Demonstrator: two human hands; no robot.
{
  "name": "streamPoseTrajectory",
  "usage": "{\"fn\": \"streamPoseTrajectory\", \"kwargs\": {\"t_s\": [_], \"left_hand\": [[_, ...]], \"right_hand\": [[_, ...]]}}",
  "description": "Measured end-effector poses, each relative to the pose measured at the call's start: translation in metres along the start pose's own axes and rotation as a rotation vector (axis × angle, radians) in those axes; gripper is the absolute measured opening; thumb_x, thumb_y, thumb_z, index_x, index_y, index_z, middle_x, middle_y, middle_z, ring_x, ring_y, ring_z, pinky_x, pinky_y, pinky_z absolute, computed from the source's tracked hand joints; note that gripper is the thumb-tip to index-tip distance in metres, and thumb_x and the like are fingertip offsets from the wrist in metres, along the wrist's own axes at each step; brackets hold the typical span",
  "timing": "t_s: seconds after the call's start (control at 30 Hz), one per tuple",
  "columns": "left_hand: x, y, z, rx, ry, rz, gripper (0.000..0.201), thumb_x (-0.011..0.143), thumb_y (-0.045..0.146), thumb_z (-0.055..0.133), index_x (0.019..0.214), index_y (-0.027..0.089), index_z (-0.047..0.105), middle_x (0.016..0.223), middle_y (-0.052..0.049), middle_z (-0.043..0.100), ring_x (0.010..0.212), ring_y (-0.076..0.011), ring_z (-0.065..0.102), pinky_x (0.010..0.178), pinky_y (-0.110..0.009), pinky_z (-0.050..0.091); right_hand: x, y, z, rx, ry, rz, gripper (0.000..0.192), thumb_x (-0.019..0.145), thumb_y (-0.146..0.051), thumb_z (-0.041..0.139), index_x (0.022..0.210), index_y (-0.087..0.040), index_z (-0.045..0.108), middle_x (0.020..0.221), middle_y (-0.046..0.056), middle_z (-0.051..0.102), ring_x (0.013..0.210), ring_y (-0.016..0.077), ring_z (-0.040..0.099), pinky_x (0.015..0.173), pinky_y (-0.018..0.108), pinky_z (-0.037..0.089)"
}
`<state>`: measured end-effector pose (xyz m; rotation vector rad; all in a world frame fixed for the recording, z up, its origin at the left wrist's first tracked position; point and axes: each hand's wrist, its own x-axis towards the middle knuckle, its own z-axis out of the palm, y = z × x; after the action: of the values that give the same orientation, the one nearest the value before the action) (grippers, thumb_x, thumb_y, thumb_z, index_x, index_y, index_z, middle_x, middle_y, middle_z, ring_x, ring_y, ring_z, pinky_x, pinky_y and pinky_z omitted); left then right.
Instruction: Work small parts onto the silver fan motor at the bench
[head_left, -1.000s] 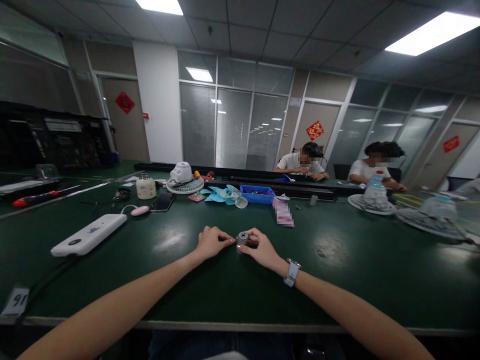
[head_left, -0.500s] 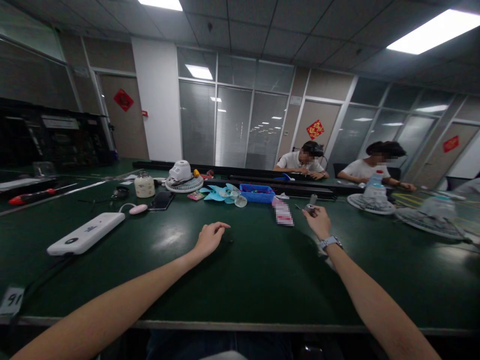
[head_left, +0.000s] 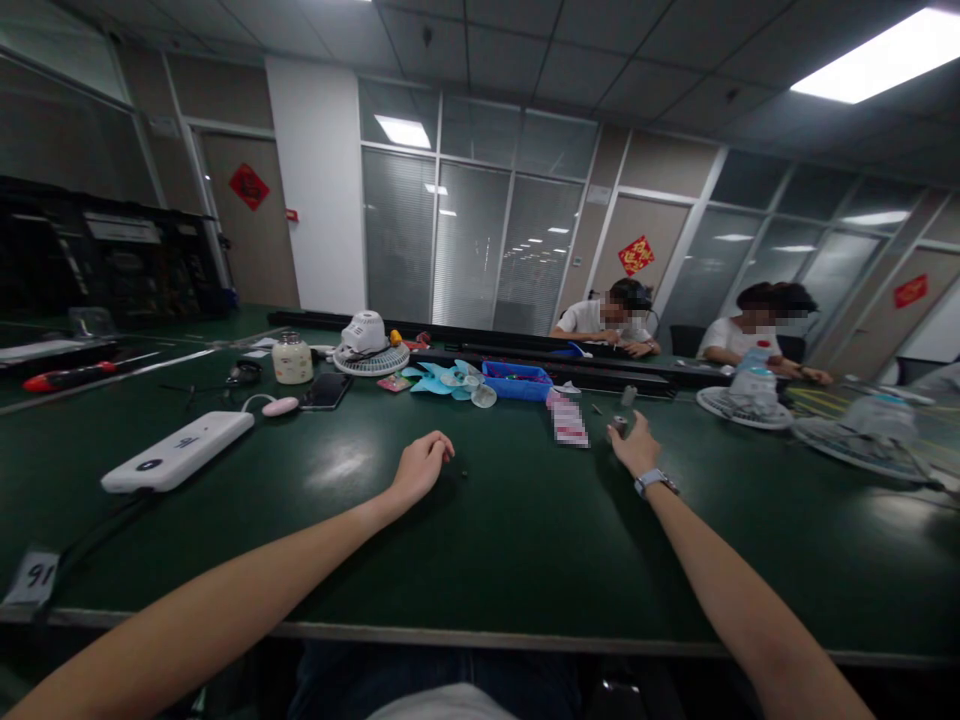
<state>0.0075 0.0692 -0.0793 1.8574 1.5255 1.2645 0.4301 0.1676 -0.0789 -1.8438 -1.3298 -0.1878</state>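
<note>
My right hand [head_left: 634, 446] is stretched out over the green table [head_left: 525, 540], its fingers closed around a small grey metal cylinder [head_left: 619, 424] set low near the tabletop. A watch sits on that wrist. My left hand [head_left: 420, 465] rests on the table near the middle with its fingers loosely curled and nothing in it. A tiny dark speck, perhaps a screw [head_left: 464, 473], lies just to the right of the left hand. A pink-and-white packet [head_left: 566, 420] lies left of the right hand.
A white power bank [head_left: 178, 451], a pink mouse-like object [head_left: 280, 406], a phone [head_left: 328, 391], a jar [head_left: 292, 360], a white fan base [head_left: 370, 345], light-blue fan blades [head_left: 446, 383] and a blue tray [head_left: 517, 381] lie across the far table. Two people sit opposite; fan grilles [head_left: 742, 405] lie right.
My right hand carried the grey cylinder from the table's middle out to the right and far side, then lowered it. My left hand let go and stayed, curling a little.
</note>
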Motion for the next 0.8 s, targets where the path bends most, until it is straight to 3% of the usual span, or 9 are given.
{"fn": "streamPoseTrajectory", "kwargs": {"t_s": [0.07,0.13,0.2,0.27,0.4,0.5,0.6,0.8], "left_hand": [[0.000,0.001,-0.001,-0.005,0.027,0.003,0.027,0.081,0.023,0.036,0.070,0.021,0.060,0.069,0.000,0.062,0.072,-0.0180,0.060,0.067,-0.027,0.041],[0.000,0.002,-0.002,-0.010,0.044,-0.005,0.026,0.081,0.022,0.036,0.070,0.021,0.059,0.069,0.000,0.061,0.073,-0.0182,0.060,0.067,-0.028,0.041],[-0.001,0.004,-0.003,-0.025,0.054,-0.033,0.025,0.081,0.022,0.036,0.073,0.021,0.059,0.070,-0.001,0.061,0.073,-0.0184,0.060,0.067,-0.027,0.041],[-0.001,0.005,-0.002,-0.043,0.065,-0.071,0.023,0.081,0.023,0.037,0.077,0.021,0.059,0.071,-0.001,0.062,0.073,-0.0185,0.061,0.066,-0.027,0.042],[-0.001,0.003,0.000,-0.067,0.097,-0.093,0.019,0.081,0.023,0.038,0.082,0.021,0.057,0.069,0.000,0.062,0.070,-0.0178,0.060,0.065,-0.027,0.042],[0.000,-0.001,0.003,-0.084,0.104,-0.074,0.019,0.081,0.022,0.038,0.085,0.021,0.057,0.069,0.001,0.062,0.070,-0.0174,0.060,0.066,-0.026,0.042],[0.000,-0.003,0.005,-0.094,0.093,-0.073,0.019,0.081,0.021,0.039,0.085,0.021,0.057,0.068,0.001,0.061,0.069,-0.0172,0.060,0.066,-0.026,0.042],[0.000,-0.001,0.004,-0.089,0.080,-0.094,0.017,0.080,0.021,0.040,0.085,0.021,0.057,0.068,0.001,0.062,0.067,-0.0170,0.060,0.065,-0.026,0.042]], "right_hand": [[-0.010,-0.020,-0.007,-0.034,0.127,-0.096,0.067,0.086,-0.040,0.053,0.143,-0.010,0.034,0.148,0.024,0.038,0.135,0.0336,0.040,0.106,0.049,0.032],[-0.028,-0.049,-0.013,-0.027,0.152,-0.265,0.062,0.090,-0.041,0.048,0.143,-0.013,0.037,0.153,0.021,0.032,0.138,0.0311,0.034,0.109,0.048,0.027],[-0.057,-0.084,-0.018,0.030,0.000,-0.462,0.053,0.093,-0.042,0.043,0.140,-0.019,0.045,0.152,0.015,0.036,0.138,0.0285,0.036,0.111,0.048,0.025],[-0.093,-0.119,-0.022,0.114,-0.245,-0.651,0.045,0.095,-0.046,0.039,0.133,-0.027,0.054,0.148,0.009,0.044,0.138,0.0260,0.036,0.112,0.050,0.023],[-0.161,-0.172,-0.030,0.187,-0.609,-0.916,0.042,0.097,-0.052,0.036,0.130,-0.039,0.057,0.147,0.002,0.047,0.144,0.0242,0.027,0.115,0.057,0.006],[-0.186,-0.187,-0.033,0.178,-0.723,-0.987,0.043,0.097,-0.051,0.035,0.131,-0.035,0.057,0.148,0.004,0.046,0.144,0.0246,0.026,0.115,0.057,0.007],[-0.190,-0.187,-0.031,0.153,-0.749,-0.983,0.045,0.098,-0.047,0.036,0.134,-0.029,0.055,0.145,0.006,0.049,0.142,0.0238,0.031,0.115,0.053,0.015],[-0.182,-0.183,-0.026,0.191,-0.623,-1.005,0.036,0.097,-0.037,0.043,0.128,-0.027,0.061,0.134,0.003,0.060,0.134,0.0211,0.044,0.112,0.047,0.027]]}}
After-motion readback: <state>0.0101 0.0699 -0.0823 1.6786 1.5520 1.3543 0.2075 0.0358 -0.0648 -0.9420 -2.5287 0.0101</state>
